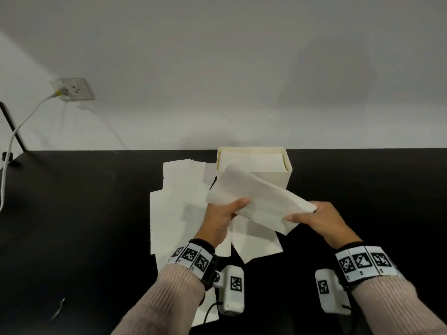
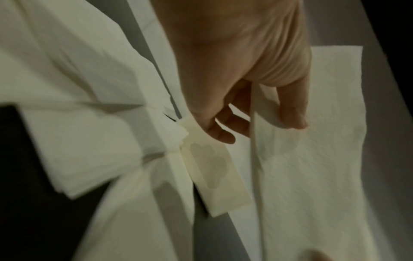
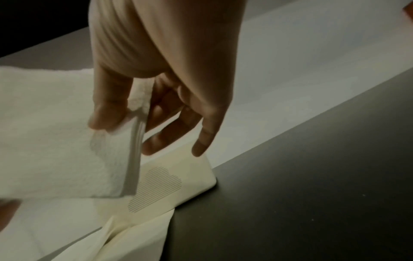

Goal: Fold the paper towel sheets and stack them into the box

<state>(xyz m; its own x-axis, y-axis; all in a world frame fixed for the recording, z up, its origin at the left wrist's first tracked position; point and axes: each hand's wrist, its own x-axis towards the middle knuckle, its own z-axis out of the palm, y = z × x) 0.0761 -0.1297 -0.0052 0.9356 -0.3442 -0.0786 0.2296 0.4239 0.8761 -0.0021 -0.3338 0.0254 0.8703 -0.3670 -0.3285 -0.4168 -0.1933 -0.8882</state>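
Observation:
A folded white paper towel sheet [image 1: 256, 197] hangs in the air in front of the cream box [image 1: 278, 176]. My left hand [image 1: 223, 213] pinches its left end, thumb on top. My right hand [image 1: 316, 217] pinches its right end [image 3: 134, 141] between thumb and fingers. In the left wrist view the held sheet [image 2: 312, 159] runs down from the left hand [image 2: 257, 109]. The box [image 3: 178, 178] stands at the table's back edge, open on top, with folded sheets stacked inside [image 1: 254, 160]. Several unfolded sheets [image 1: 174, 213] lie flat on the black table under and left of my hands.
The black table [image 1: 72, 213] meets a white wall behind the box. A wall socket [image 1: 72, 89] with a white cable [image 1: 14, 134] is at the far left, beside a black slanted rod [image 1: 12, 126]. Bare table lies right of the box [image 3: 312, 176].

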